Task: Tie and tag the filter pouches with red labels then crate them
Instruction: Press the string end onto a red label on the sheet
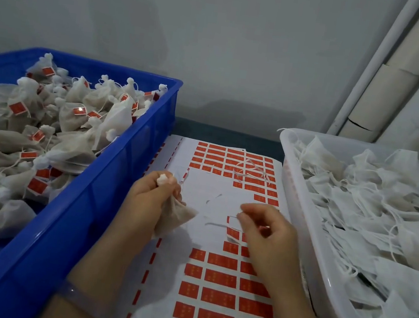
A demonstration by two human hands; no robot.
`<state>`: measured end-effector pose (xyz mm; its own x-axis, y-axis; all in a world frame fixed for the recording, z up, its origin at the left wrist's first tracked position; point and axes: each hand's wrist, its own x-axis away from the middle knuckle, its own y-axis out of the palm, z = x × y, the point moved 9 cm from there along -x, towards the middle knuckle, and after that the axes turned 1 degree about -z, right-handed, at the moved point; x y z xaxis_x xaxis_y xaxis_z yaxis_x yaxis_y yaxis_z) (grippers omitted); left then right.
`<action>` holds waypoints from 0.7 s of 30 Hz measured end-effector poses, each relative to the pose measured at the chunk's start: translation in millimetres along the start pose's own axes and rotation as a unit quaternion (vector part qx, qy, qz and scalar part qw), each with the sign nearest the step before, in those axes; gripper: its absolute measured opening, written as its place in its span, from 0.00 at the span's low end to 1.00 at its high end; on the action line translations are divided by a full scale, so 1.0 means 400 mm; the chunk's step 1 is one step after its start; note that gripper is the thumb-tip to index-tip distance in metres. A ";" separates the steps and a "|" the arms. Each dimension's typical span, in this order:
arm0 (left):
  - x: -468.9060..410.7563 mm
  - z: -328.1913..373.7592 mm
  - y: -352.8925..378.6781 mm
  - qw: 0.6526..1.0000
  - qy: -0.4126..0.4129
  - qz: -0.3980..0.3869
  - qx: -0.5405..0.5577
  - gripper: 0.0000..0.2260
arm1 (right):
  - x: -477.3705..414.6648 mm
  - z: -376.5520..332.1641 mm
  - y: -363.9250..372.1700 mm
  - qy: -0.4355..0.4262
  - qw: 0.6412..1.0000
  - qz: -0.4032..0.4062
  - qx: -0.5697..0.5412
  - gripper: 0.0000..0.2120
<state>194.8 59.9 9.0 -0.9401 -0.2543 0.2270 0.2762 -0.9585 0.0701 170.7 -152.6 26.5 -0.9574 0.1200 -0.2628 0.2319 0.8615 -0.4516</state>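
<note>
Filter pouch (177, 215): hangs from the left hand (154, 191) over the label sheet (215, 189). Its neck is gripped in curled fingers (172, 184), with the bunched white top poking out above them. Right hand (267, 234) is just beside it and apart from it, thumb and forefinger tips pressed together at a lifted red label (232, 232). Blur hides whether they pinch it. Blue crate (109, 171) of tagged pouches on the left, white basket (301, 206) of untied pouches on the right, both on the surface.
</note>
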 end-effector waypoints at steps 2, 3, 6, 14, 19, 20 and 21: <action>0.005 0.007 0.003 1.000 0.025 -0.008 -0.009 0.06 | 0.016 -0.027 0.077 -0.041 0.990 -0.125 0.042 0.10; 0.007 0.009 0.002 0.999 0.034 -0.009 -0.005 0.07 | 0.030 -0.032 0.119 -0.047 0.978 -0.189 0.070 0.10; 0.006 0.007 -0.009 0.999 0.035 -0.001 0.028 0.08 | 0.059 -0.022 0.194 -0.052 0.945 -0.282 0.159 0.11; 0.003 0.019 -0.020 0.996 0.069 0.014 0.046 0.08 | 0.054 -0.027 0.211 -0.078 0.933 -0.287 0.204 0.16; 0.000 0.018 -0.022 0.996 0.077 0.020 0.038 0.07 | 0.048 -0.038 0.213 -0.082 0.930 -0.284 0.220 0.15; -0.001 0.016 -0.022 0.996 0.074 0.020 0.040 0.07 | 0.048 -0.038 0.211 -0.081 0.929 -0.286 0.220 0.15; -0.002 0.015 -0.022 0.996 0.071 0.018 0.040 0.07 | 0.049 -0.038 0.211 -0.081 0.928 -0.289 0.221 0.15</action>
<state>194.2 69.1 13.9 -0.9463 -0.3105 0.0907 0.3209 -0.9361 0.1437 168.9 -70.2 -3.9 -0.9140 -0.4049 0.0244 -0.2301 0.4680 -0.8533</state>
